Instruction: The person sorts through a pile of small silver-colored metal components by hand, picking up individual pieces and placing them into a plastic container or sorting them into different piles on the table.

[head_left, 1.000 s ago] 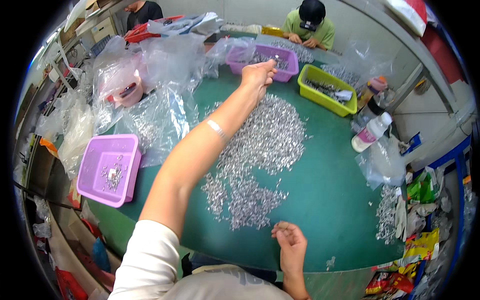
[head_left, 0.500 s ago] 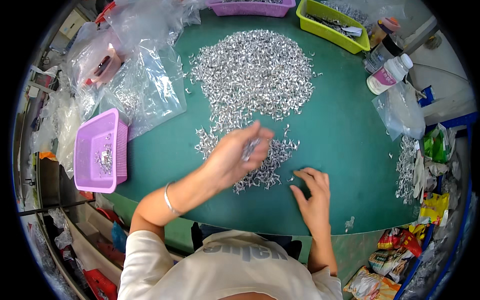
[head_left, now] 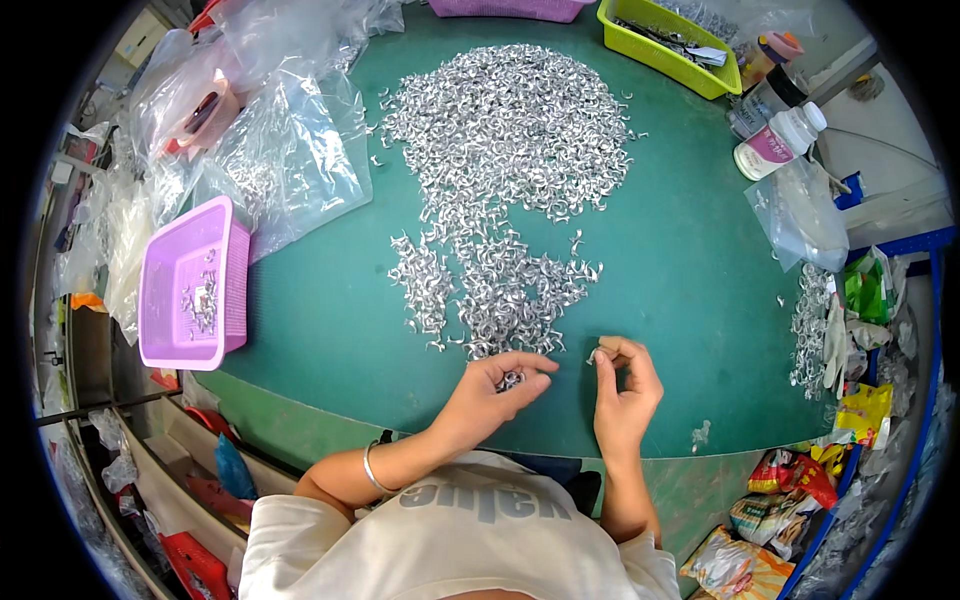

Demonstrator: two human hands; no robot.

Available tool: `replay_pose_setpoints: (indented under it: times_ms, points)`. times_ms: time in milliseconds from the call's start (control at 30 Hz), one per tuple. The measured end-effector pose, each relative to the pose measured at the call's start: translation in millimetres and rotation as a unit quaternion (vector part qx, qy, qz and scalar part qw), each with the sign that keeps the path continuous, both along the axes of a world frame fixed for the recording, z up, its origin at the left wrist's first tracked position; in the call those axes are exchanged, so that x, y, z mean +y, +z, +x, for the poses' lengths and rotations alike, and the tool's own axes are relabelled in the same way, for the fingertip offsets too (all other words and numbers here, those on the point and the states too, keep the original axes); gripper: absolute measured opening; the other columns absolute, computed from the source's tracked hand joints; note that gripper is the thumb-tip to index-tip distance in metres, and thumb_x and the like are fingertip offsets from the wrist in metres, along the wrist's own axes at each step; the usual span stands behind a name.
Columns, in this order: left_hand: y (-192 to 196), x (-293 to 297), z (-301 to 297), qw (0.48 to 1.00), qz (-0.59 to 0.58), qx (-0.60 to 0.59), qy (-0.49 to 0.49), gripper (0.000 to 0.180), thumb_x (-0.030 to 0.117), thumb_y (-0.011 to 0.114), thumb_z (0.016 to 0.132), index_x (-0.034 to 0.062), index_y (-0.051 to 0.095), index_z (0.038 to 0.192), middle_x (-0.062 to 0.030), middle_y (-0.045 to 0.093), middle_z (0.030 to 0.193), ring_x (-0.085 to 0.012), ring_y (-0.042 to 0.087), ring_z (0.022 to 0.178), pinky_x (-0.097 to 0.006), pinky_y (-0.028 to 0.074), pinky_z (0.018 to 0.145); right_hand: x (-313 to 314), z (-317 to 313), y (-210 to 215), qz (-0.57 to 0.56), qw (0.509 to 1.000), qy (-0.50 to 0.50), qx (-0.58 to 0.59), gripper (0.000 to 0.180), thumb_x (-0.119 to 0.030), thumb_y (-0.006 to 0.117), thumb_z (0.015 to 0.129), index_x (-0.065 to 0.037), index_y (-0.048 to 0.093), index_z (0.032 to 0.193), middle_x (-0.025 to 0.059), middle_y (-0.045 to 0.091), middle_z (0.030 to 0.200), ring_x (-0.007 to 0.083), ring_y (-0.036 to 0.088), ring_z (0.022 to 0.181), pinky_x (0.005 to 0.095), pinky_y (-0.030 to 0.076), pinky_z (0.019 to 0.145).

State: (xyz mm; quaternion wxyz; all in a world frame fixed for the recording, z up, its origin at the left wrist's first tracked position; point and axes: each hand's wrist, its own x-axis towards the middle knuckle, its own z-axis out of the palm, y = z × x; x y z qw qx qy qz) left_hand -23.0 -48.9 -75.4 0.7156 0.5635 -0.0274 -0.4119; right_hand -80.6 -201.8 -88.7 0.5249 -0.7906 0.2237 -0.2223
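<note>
Just in front of me, my left hand [head_left: 497, 392] is curled around several small curved metal pieces [head_left: 510, 381], visible in its palm. To its right, my right hand [head_left: 627, 385] pinches one small silvery metal piece [head_left: 592, 357] between thumb and forefinger. Loose pieces of the same kind form a small heap [head_left: 510, 305] directly beyond my left hand, joined to a much larger heap [head_left: 505, 130] farther back. Both heaps lie on the green tabletop [head_left: 690, 300].
On the left stands a purple basket [head_left: 235, 290] with a few metal pieces inside, beside clear plastic bags [head_left: 310, 150]. At the back right are a yellow-green basket [head_left: 660, 62] and a white bottle [head_left: 780, 143]. More pieces [head_left: 808, 330] lie by the right edge.
My left hand has come back toward me from over the small heap, still holding pieces. My right hand has closed its fingers on a single piece that lay on the table.
</note>
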Motion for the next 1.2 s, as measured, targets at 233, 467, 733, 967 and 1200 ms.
replay_pose_setpoints:
  times_ms: [233, 467, 733, 967, 1200]
  points:
    - [21, -9, -8, 0.974, 0.009, -0.221, 0.052, 0.015, -0.002, 0.064, 0.071, -0.0012, 0.062, 0.086, -0.0025, 0.055, 0.071, -0.0082, 0.048, 0.066, -0.022, 0.039, 0.061, 22, -11, 26, 0.413, 0.904, 0.082, -0.068, 0.023, 0.009, 0.053, 0.078, 0.004, 0.049, 0.100, 0.0072, 0.056, 0.087, 0.0100, 0.052, 0.081, 0.0205, 0.042, 0.071]
    - [32, -2, -9, 0.977, -0.031, -0.207, 0.034, 0.009, -0.001, 0.061, 0.074, -0.0013, 0.062, 0.083, -0.0055, 0.058, 0.078, -0.0091, 0.050, 0.069, -0.022, 0.040, 0.061, 26, -21, 37, 0.433, 0.890, 0.099, -0.106, 0.025, 0.011, 0.055, 0.075, 0.005, 0.048, 0.099, 0.0100, 0.056, 0.089, 0.0138, 0.054, 0.084, 0.0245, 0.044, 0.075]
    - [41, 2, -13, 0.977, -0.064, -0.202, 0.012, 0.009, -0.002, 0.060, 0.075, -0.0015, 0.062, 0.084, -0.0060, 0.057, 0.077, -0.0092, 0.051, 0.070, -0.021, 0.040, 0.062, 29, -28, 41, 0.430, 0.884, 0.107, -0.146, 0.023, 0.013, 0.056, 0.074, 0.006, 0.048, 0.094, 0.0130, 0.057, 0.090, 0.0160, 0.056, 0.082, 0.0263, 0.046, 0.074]
    - [46, 3, -15, 0.965, -0.045, -0.258, 0.012, 0.011, -0.004, 0.062, 0.073, -0.0011, 0.063, 0.083, -0.0066, 0.058, 0.077, -0.0107, 0.053, 0.068, -0.022, 0.041, 0.059, 29, -29, 45, 0.402, 0.893, 0.120, -0.165, 0.023, 0.016, 0.055, 0.073, 0.007, 0.048, 0.093, 0.0141, 0.057, 0.088, 0.0170, 0.056, 0.081, 0.0276, 0.047, 0.074]
    - [48, 4, -16, 0.958, -0.048, -0.282, 0.011, 0.013, -0.004, 0.063, 0.071, -0.0009, 0.064, 0.083, -0.0077, 0.059, 0.077, -0.0117, 0.054, 0.067, -0.022, 0.042, 0.058, 29, -31, 43, 0.383, 0.896, 0.128, -0.184, 0.025, 0.018, 0.054, 0.072, 0.007, 0.048, 0.093, 0.0150, 0.057, 0.087, 0.0189, 0.056, 0.081, 0.0288, 0.047, 0.073]
